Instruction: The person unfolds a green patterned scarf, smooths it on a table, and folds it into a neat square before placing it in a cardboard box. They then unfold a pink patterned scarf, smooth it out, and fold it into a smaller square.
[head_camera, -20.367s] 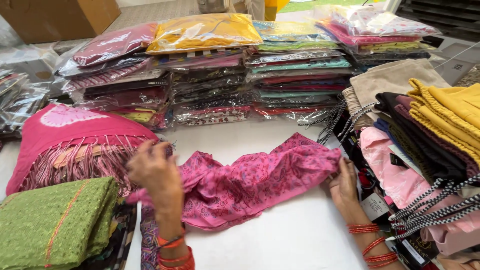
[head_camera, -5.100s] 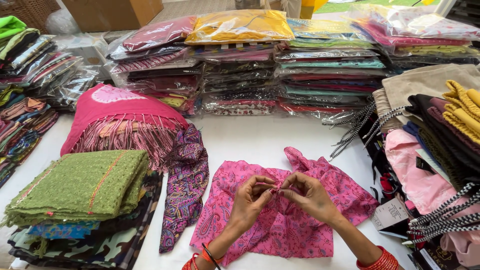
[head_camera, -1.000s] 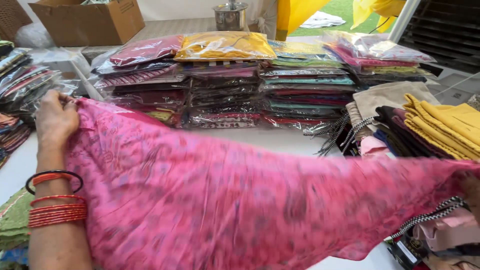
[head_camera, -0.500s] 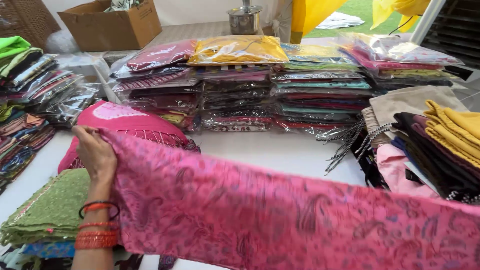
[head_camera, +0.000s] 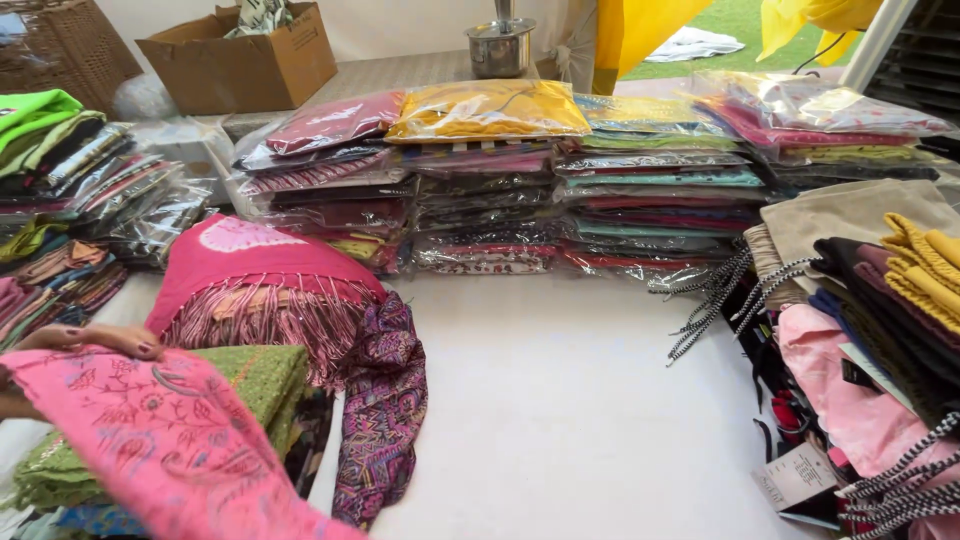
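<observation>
The left hand (head_camera: 85, 338) shows only at the left edge of the view, its fingers closed over the top edge of a pink patterned scarf (head_camera: 170, 445). The scarf drapes down across the folded green fabric stack (head_camera: 262, 375), covering that stack's left side. Just right of the green stack hangs a purple paisley scarf (head_camera: 380, 415), and behind the stack lies a magenta fringed shawl (head_camera: 265, 280). Farther back from the green stack stand piles of plastic-wrapped garments (head_camera: 590, 190) along the white table (head_camera: 570, 410). The right hand is out of view.
</observation>
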